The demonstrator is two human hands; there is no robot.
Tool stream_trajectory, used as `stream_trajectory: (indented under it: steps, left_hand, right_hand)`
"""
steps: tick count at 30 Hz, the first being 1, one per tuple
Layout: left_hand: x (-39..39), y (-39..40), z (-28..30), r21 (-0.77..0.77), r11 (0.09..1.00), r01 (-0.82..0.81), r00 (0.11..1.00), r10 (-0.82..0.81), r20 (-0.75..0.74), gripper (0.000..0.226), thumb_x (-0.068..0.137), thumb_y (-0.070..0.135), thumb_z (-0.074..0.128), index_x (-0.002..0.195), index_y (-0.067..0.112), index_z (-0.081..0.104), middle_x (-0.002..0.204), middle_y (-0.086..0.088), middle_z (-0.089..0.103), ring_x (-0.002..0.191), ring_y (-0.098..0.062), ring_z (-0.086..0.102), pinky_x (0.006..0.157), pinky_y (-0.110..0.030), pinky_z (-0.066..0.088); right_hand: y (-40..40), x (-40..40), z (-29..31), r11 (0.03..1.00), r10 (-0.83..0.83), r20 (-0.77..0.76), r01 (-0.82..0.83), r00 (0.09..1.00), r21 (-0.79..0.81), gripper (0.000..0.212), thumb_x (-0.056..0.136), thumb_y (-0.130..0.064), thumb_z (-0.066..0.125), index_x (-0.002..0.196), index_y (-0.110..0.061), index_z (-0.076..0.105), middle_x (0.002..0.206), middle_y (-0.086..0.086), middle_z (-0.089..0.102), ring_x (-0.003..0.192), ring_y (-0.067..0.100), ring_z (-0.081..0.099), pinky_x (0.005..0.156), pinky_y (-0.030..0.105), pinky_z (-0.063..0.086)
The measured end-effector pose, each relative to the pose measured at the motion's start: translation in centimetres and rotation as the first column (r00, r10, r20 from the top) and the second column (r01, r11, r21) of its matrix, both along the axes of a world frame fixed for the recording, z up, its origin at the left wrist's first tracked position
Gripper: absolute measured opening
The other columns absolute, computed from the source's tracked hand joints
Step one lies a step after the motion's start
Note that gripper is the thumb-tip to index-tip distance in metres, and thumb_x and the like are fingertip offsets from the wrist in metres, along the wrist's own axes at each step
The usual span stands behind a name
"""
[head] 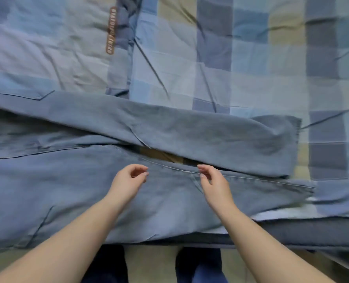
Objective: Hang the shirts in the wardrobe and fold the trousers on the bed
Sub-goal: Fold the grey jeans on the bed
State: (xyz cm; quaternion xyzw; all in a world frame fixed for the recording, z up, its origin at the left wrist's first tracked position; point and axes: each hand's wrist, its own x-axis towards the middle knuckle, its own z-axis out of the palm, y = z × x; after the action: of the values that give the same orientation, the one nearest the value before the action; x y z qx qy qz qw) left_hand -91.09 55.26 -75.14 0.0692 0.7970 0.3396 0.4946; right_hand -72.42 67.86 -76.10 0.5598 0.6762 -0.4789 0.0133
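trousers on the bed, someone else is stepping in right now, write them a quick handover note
Left hand: over the near trouser leg, fingers loosely curled, holding nothing.
Right hand: fingertips at the near leg's seam; a pinch cannot be confirmed.
Trousers: blue-grey, spread across the checked bedcover, legs running right, far leg angled over the near one with a small gap between them. The near edge hangs over the bed's edge.
Done: trousers laid out on the bed.
Left: line the legs up and fold them. No shirts or wardrobe are in view, so that part cannot be judged.
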Motion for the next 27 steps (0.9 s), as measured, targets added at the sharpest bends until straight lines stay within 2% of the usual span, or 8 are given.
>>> stream_trajectory:
  steps: [7, 11, 15, 17, 19, 22, 25, 27]
  left_hand:
    - [17.0, 12.2, -3.4, -0.147, 0.967, -0.209, 0.877, 0.252, 0.409, 0.022, 0.096, 0.015, 0.054, 0.118, 0.013, 0.052, 0.109, -0.004, 0.064, 0.102, -0.02, 0.061, 0.095, -0.037, 0.044]
    - [22.9, 17.0, -5.7, -0.204, 0.932, -0.299, 0.791, 0.362, 0.493, 0.026, 0.098, 0.019, 0.051, 0.123, 0.014, 0.048, 0.115, -0.008, 0.062, 0.106, -0.023, 0.059, 0.098, -0.039, 0.043]
    - [25.4, 19.0, -7.6, -0.243, 0.889, -0.388, 0.732, 0.458, 0.505, 0.011, 0.097, 0.021, 0.052, 0.108, 0.017, 0.055, 0.111, -0.004, 0.062, 0.1, -0.017, 0.061, 0.096, -0.035, 0.043]
    - [25.8, 20.1, -8.4, -0.235, 0.862, -0.449, 0.694, 0.502, 0.517, 0.006, 0.096, 0.02, 0.053, 0.101, 0.018, 0.055, 0.108, -0.003, 0.062, 0.093, -0.014, 0.062, 0.092, -0.034, 0.044]
    - [26.1, 21.4, -8.9, -0.225, 0.837, -0.499, 0.657, 0.535, 0.531, 0.003, 0.096, 0.02, 0.055, 0.098, 0.018, 0.056, 0.099, -0.001, 0.064, 0.091, -0.013, 0.062, 0.089, -0.034, 0.045]
    - [26.7, 23.4, -8.6, -0.177, 0.792, -0.584, 0.618, 0.575, 0.535, 0.009, 0.094, 0.016, 0.056, 0.085, 0.019, 0.058, 0.076, 0.004, 0.065, 0.081, -0.009, 0.059, 0.087, -0.034, 0.047]
    - [26.9, 24.4, -7.2, -0.098, 0.753, -0.651, 0.594, 0.586, 0.551, 0.006, 0.093, 0.018, 0.058, 0.088, 0.018, 0.06, 0.087, 0.003, 0.066, 0.089, -0.012, 0.061, 0.093, -0.036, 0.047]
    - [26.8, 24.9, -5.8, -0.046, 0.746, -0.664, 0.591, 0.562, 0.579, 0.005, 0.092, 0.02, 0.06, 0.096, 0.019, 0.061, 0.095, 0.0, 0.069, 0.092, -0.014, 0.064, 0.089, -0.035, 0.052]
  right_hand:
    - [12.5, 21.4, -1.4, 0.997, -0.059, 0.328, 0.038, 0.943, 0.071, 0.045, 0.095, -0.014, 0.05, 0.139, -0.022, 0.043, 0.14, 0.004, 0.041, 0.12, 0.02, 0.048, 0.092, 0.028, 0.038]
    - [16.7, 26.8, -4.3, 0.996, -0.009, 0.401, -0.027, 0.916, 0.085, 0.058, 0.094, -0.01, 0.046, 0.148, -0.021, 0.028, 0.144, 0.009, 0.039, 0.126, 0.027, 0.043, 0.099, 0.035, 0.038]
    - [19.1, 27.5, -7.8, 0.952, -0.292, 0.191, 0.304, 0.937, -0.038, 0.063, 0.091, -0.005, 0.043, 0.149, -0.021, 0.024, 0.136, 0.003, 0.048, 0.095, 0.023, 0.067, 0.088, 0.035, 0.048]
    - [20.6, 27.2, -9.3, 0.841, -0.496, 0.054, 0.495, 0.867, -0.218, 0.057, 0.092, -0.007, 0.044, 0.147, -0.019, 0.031, 0.124, -0.008, 0.053, 0.063, 0.008, 0.065, 0.056, 0.024, 0.05]
    - [21.7, 27.2, -9.8, 0.79, -0.544, -0.008, 0.509, 0.839, -0.343, 0.038, 0.093, -0.011, 0.051, 0.131, -0.015, 0.051, 0.089, -0.014, 0.063, 0.044, 0.0, 0.051, 0.037, 0.012, 0.034]
    - [22.6, 28.0, -8.9, 0.828, -0.497, -0.032, 0.463, 0.867, -0.317, 0.008, 0.09, -0.021, 0.062, 0.082, -0.018, 0.063, 0.046, -0.017, 0.054, 0.049, 0.002, 0.045, 0.045, 0.011, 0.034]
    - [23.0, 28.8, -7.0, 0.835, -0.529, -0.077, 0.502, 0.845, -0.226, 0.03, 0.082, -0.039, 0.063, 0.073, -0.011, 0.055, 0.067, -0.004, 0.058, 0.069, 0.014, 0.055, 0.066, 0.027, 0.042]
    - [23.1, 29.0, -5.2, 0.767, -0.608, -0.14, 0.533, 0.781, -0.357, 0.035, 0.083, -0.042, 0.059, 0.077, -0.008, 0.056, 0.076, -0.001, 0.062, 0.079, 0.02, 0.064, 0.078, 0.036, 0.049]
